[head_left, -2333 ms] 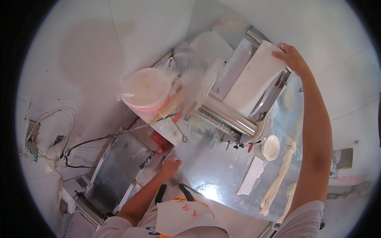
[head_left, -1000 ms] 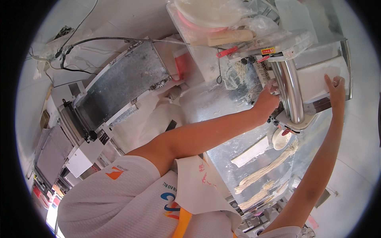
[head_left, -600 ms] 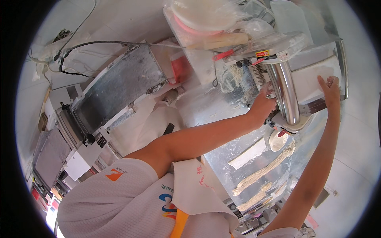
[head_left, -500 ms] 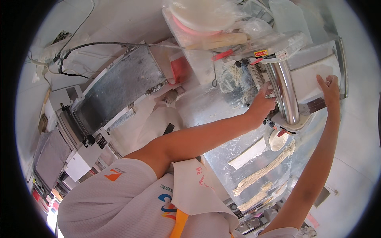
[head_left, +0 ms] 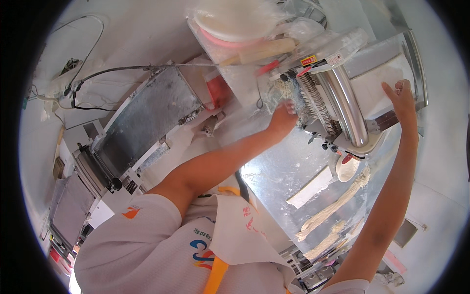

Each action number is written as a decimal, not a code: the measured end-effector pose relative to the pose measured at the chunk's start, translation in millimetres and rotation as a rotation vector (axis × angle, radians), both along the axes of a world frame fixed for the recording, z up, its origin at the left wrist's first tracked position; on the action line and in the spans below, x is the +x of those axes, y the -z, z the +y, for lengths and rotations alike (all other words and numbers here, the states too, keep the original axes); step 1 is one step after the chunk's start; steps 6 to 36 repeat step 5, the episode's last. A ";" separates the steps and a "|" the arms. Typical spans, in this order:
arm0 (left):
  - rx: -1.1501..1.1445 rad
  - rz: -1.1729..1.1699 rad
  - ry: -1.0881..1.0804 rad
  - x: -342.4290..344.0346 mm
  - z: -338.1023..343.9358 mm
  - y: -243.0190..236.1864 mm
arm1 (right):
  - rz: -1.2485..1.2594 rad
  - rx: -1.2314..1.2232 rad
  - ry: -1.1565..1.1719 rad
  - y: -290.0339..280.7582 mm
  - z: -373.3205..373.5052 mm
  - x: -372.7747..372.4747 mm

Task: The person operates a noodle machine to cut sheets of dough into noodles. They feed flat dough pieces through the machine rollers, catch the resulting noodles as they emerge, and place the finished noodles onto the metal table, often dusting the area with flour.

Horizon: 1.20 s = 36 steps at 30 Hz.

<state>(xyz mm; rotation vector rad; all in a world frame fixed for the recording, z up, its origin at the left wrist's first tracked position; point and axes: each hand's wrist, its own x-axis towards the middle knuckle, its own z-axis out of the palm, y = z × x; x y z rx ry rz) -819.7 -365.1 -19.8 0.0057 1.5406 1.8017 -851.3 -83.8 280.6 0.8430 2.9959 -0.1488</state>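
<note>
A noodle machine with a shiny metal roller and a row of springs stands at the right of the metal table. A pale dough sheet lies on its feed side. My right hand rests at the sheet's far right edge, thumb spread away from bent fingers. On the machine's other side, my left hand is by a tangle of noodle strands, fingers curled and slightly blurred. Whether it holds any strands is hidden.
Bundles of noodles, a white flat strip and a white scoop lie nearer on the table. A rolling pin and a large white basin are at the back. Another machine with a dark belt stands left.
My left hand has moved left, from the machine's roller to the noodle strands. My right hand stays on the dough sheet. The whole view has shifted slightly.
</note>
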 end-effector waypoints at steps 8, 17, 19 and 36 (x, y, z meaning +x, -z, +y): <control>-0.224 0.456 0.054 -33.4 24.9 24.3 | 0.059 0.032 -0.024 5.7 2.9 10.0; -0.224 0.456 0.054 -33.4 24.9 24.3 | 0.059 0.032 -0.024 5.7 2.9 10.0; -0.224 0.456 0.054 -33.4 24.9 24.3 | 0.059 0.032 -0.024 5.7 2.9 10.0; -0.224 0.456 0.054 -33.4 24.9 24.3 | 0.059 0.032 -0.024 5.7 2.9 10.0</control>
